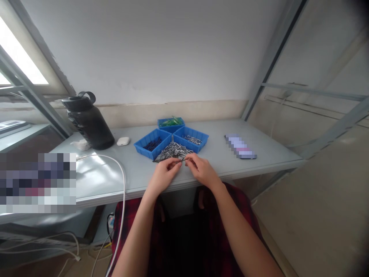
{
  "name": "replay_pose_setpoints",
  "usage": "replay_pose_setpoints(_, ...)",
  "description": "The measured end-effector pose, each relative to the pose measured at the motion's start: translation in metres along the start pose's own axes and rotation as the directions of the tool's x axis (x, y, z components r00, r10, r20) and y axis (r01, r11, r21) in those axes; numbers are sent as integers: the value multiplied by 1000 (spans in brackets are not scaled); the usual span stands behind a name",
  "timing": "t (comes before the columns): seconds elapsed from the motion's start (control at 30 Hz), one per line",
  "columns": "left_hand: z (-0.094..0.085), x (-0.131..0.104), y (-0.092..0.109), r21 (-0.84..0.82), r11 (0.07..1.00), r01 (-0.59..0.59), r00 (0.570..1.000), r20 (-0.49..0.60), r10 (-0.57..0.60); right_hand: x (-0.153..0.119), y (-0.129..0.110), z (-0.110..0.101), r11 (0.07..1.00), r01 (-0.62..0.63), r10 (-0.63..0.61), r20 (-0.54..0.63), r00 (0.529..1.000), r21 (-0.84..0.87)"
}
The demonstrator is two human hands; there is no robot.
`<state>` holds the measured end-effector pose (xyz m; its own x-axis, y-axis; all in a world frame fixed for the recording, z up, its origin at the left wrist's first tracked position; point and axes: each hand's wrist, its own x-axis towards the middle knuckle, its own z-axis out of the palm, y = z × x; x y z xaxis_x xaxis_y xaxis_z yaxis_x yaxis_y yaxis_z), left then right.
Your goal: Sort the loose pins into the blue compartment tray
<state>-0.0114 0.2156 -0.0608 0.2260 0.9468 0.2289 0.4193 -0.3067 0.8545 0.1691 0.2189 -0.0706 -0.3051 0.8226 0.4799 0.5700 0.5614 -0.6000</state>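
Observation:
My left hand [166, 172] is closed in a pinch at the near edge of a pile of thin metal pins or nails [175, 149]. Facing it, my right hand [201, 168] is also pinching. A small, thin dark piece [183, 160] spans the gap between both sets of fingertips; its exact kind is too small to tell. Behind the pile, a blue bin [144, 145] on the left holds dark slender pieces. Another blue bin [204, 139] on the right holds silvery pins. At the back, a third blue bin [164, 127] contains green pieces.
On the left of the grey table [213, 132] stand a large black bottle [91, 125], a white earbud case [123, 141] and crumpled tissue [81, 144]. A white cable [124, 181] hangs over the front edge. A phone [240, 146] lies at right, near metal frame posts [266, 65].

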Motion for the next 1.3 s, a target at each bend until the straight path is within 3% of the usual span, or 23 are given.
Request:
replay_pose_setpoints(0.97, 0, 0, 2, -13, 1000, 7, 998, -64, -8, 2, -1, 0, 1000, 2, 0, 43, 999, -27)
replay_pose_setpoints(1.3, 0, 1, 0, 8, 1000, -5, 999, -41, 5, 2, -2, 0, 997, -9, 13, 57, 998, -73)
